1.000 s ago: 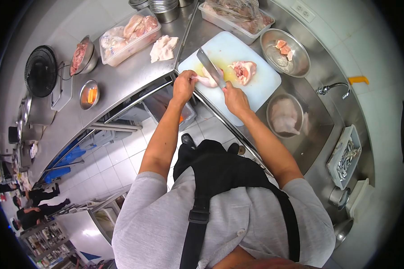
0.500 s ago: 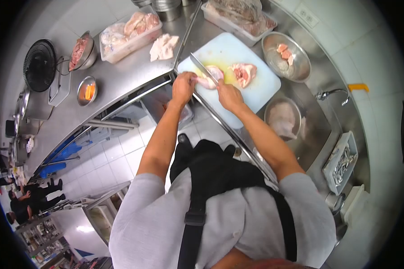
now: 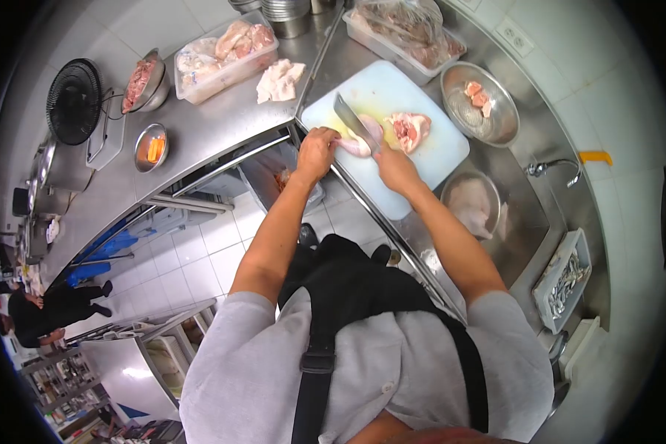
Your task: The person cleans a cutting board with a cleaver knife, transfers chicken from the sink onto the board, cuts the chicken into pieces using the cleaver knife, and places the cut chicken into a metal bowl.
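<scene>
On the white cutting board (image 3: 434,159) lies a piece of raw poultry (image 3: 371,129), its narrow end pinched in the closed fingers of my left hand (image 3: 317,154). My right hand (image 3: 397,170) is wrapped round the handle of a knife (image 3: 354,120). The broad blade lies over the piece and points up and left. Just right of the blade a second raw piece (image 3: 408,132) rests on the board, touched by neither hand. The knife handle is mostly hidden in my right hand.
Tubs of raw meat (image 3: 233,74) (image 3: 407,44) stand behind. A steel bowl (image 3: 507,115) sits right of the board, above a sink with another bowl (image 3: 472,200). Pale skin (image 3: 280,80) lies on the left counter. A tray of small fish (image 3: 564,280) is at right. A person (image 3: 44,314) stands far left.
The knife blade has turned more upright and shifted right over the poultry piece. The whole view has shifted slightly. Both hands keep their hold.
</scene>
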